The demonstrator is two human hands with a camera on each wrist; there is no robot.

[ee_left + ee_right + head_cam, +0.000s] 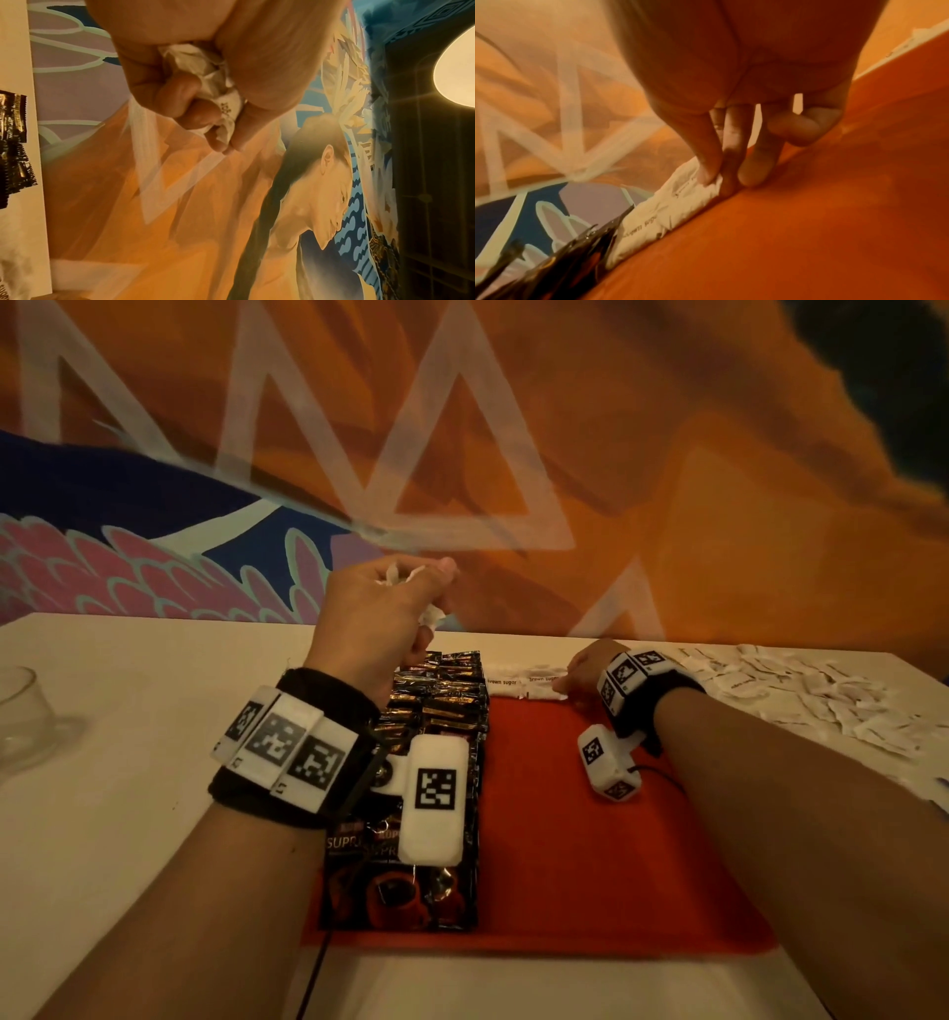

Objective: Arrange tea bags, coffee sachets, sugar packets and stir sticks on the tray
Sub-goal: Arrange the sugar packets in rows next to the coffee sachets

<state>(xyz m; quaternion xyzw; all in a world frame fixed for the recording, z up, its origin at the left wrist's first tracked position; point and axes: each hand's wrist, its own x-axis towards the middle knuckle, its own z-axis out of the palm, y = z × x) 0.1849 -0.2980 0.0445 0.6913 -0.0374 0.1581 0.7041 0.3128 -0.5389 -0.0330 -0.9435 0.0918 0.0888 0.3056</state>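
Note:
A red tray (590, 865) lies on the white table. Black coffee sachets (436, 711) fill a column down its left side. White brown-sugar packets (524, 686) lie in a row along the tray's far edge. My left hand (390, 608) is raised above the sachets and grips a bunch of white sugar packets (205, 67) in its curled fingers. My right hand (580, 672) is at the right end of the row, its thumb and forefinger pinching the end packet (698, 186) against the tray (808, 223). Sachet corners (582, 255) show at lower left there.
A loose heap of white sugar packets (801, 695) covers the table to the right of the tray. A clear glass (20, 716) stands at the left edge. A painted wall rises right behind the table. A black cable (318, 963) runs off the front edge.

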